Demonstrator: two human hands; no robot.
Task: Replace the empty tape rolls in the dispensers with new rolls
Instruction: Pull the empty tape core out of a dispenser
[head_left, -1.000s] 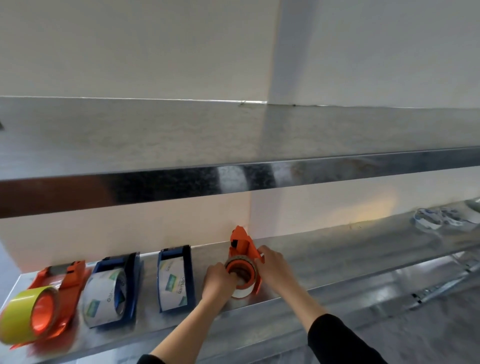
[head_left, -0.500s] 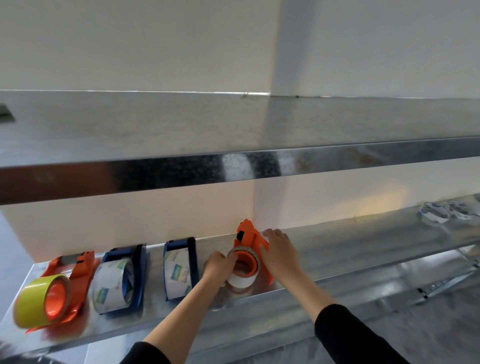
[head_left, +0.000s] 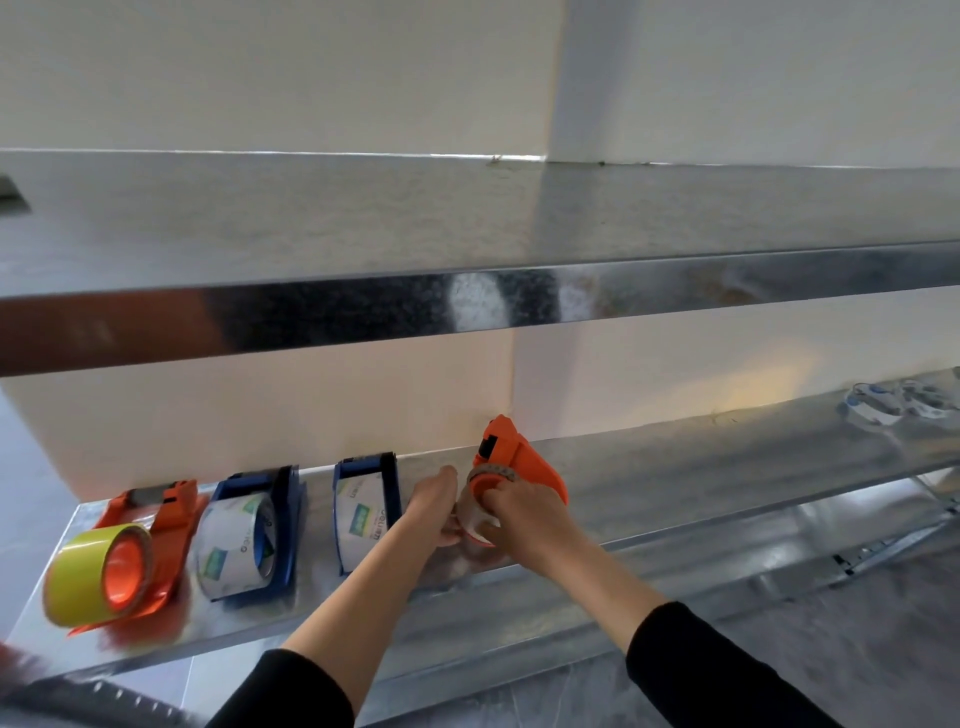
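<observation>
— What did we find at the middle of the frame?

— We found the orange dispenser (head_left: 524, 462) standing on the lower metal shelf (head_left: 701, 483), just right of centre, with its upper end close to the wall (head_left: 260, 415).

— And where was the tape roll (head_left: 472, 512)?

— It sat at the lower front of that dispenser, between both hands. We saw only a thin greyish band with a pale lower edge. We could not tell whether it was seated on the orange hub or already clear of it.

— How did we read the hands?

— The left hand (head_left: 431, 512) had its fingers curled against the roll's left side, grasping it. The right hand (head_left: 530, 519) lay over the roll's right front, with fingers and thumb bent round it and the palm in front of the dispenser's body. Both arms came up from the bottom edge in black sleeves (head_left: 701, 670).

— What else did we note along the shelf?

— Towards the lower left stood the second blue dispenser (head_left: 390, 493), just beside the left hand, loaded with a printed clear roll (head_left: 358, 514). Left of it stood the first blue dispenser (head_left: 287, 499) with a similar roll (head_left: 236, 551). At the far left lay another orange dispenser (head_left: 166, 512) carrying a yellow roll (head_left: 78, 577). At the right edge, well apart from the hands, we saw some small white-and-blue items (head_left: 878, 408), too blurred to name. The upper metal shelf (head_left: 467, 306) crossed the frame above it all.
</observation>
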